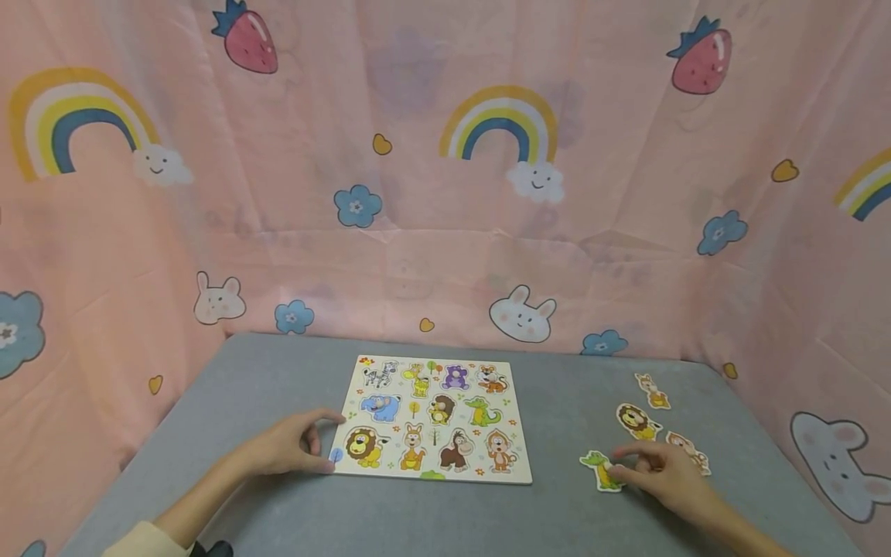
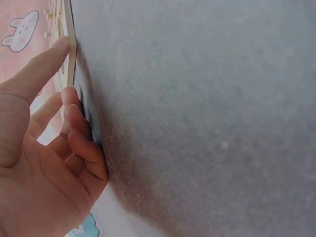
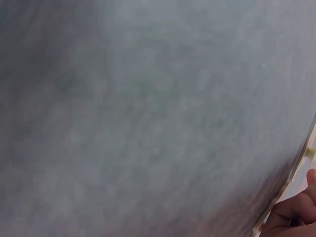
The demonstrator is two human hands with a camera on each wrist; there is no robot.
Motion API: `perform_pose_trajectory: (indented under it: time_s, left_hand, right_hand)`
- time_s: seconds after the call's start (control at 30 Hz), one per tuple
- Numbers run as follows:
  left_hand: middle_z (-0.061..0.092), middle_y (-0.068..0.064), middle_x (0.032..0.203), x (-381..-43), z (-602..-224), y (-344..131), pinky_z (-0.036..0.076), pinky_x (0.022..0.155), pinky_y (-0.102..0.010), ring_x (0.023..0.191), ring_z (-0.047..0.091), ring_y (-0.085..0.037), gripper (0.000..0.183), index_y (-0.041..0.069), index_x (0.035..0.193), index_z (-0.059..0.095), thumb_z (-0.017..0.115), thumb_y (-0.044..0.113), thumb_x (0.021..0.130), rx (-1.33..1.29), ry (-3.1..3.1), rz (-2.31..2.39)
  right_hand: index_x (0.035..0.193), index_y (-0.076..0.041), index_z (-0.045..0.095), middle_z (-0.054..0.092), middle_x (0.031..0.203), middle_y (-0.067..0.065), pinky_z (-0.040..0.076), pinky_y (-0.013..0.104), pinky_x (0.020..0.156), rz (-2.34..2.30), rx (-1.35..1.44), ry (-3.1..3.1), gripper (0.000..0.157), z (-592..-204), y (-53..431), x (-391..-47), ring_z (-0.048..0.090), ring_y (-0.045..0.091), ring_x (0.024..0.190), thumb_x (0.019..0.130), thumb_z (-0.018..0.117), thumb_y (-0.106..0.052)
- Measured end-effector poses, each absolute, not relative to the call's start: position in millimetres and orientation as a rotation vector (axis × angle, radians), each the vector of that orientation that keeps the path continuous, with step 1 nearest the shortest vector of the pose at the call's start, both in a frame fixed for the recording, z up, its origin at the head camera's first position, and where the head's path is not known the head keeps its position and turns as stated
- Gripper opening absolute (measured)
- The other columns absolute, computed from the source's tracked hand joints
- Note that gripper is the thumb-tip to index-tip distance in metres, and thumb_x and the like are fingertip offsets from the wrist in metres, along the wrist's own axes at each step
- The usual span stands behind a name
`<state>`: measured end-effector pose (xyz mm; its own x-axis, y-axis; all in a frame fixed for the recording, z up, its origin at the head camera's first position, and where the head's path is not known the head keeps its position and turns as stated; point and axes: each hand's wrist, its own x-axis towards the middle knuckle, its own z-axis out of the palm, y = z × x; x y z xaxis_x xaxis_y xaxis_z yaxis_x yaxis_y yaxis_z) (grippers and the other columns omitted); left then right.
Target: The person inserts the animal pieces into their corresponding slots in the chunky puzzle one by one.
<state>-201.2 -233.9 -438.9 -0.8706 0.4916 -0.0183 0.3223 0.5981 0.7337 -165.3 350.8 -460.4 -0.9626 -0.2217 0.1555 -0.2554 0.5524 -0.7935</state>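
Note:
A cream animal puzzle board (image 1: 431, 478) lies left of centre on the table. My left hand (image 1: 288, 443) rests against its left edge, thumb near the front corner and index finger farther back; in the left wrist view the thumb (image 2: 42, 69) touches the board's side while other fingers bend below. Right of the board, my right hand (image 1: 668, 476) pinches a green crocodile piece (image 1: 600, 470) at its right side between thumb and index finger. The right wrist view catches only curled fingers (image 3: 296, 210) in its lower right corner.
Beyond the right hand lie a kangaroo piece (image 1: 653, 391) and a lion piece (image 1: 636, 422). An orange-brown animal piece (image 1: 689, 449) is partly covered by that hand. A grey cloth covers the table (image 1: 278, 371); a pink patterned curtain (image 1: 431, 255) hangs around it.

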Motion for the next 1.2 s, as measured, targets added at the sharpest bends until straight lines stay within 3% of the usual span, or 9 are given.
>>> perform_pose_trajectory:
  time_s: [0.27, 0.7, 1.2]
  left_hand:
    - [0.058, 0.0, 0.078, -202.5, -439.6, -234.1, 0.042, 0.061, -0.027, 0.067, 0.051, -0.014, 0.07, 0.003, 0.136, 0.056, 0.09, 0.019, 0.077, 0.673, 2.608, 1.128]
    - [0.058, 0.0, 0.077, -201.8, -434.2, -233.9, 0.042, 0.058, -0.025, 0.064, 0.051, -0.012, 0.068, 0.002, 0.136, 0.056, 0.089, 0.019, 0.079, 0.701, 2.576, 1.149]
    - [0.057, 0.0, 0.077, -202.4, -436.8, -235.0, 0.042, 0.059, -0.026, 0.066, 0.051, -0.013, 0.068, 0.004, 0.136, 0.057, 0.09, 0.019, 0.078, 0.688, 2.578, 1.156]
  right_hand:
    - [0.103, -0.003, 0.076, 0.045, 0.06, -0.007, 0.035, 0.026, 0.05, 1.4, 0.341, -2.809, 0.021, -456.7, 344.6, -167.8, 0.038, 0.004, 0.052, 0.089, 0.08, -0.017]
    - [0.096, -0.004, 0.077, 0.052, 0.063, -0.005, 0.037, 0.027, 0.05, 1.411, 0.413, -2.813, 0.013, -452.9, 341.9, -171.9, 0.042, 0.005, 0.055, 0.091, 0.078, -0.016]
    - [0.097, -0.005, 0.078, 0.044, 0.059, -0.005, 0.035, 0.026, 0.05, 1.355, 0.248, -2.825, 0.018, -449.4, 334.3, -172.1, 0.037, 0.006, 0.053, 0.089, 0.081, -0.021]
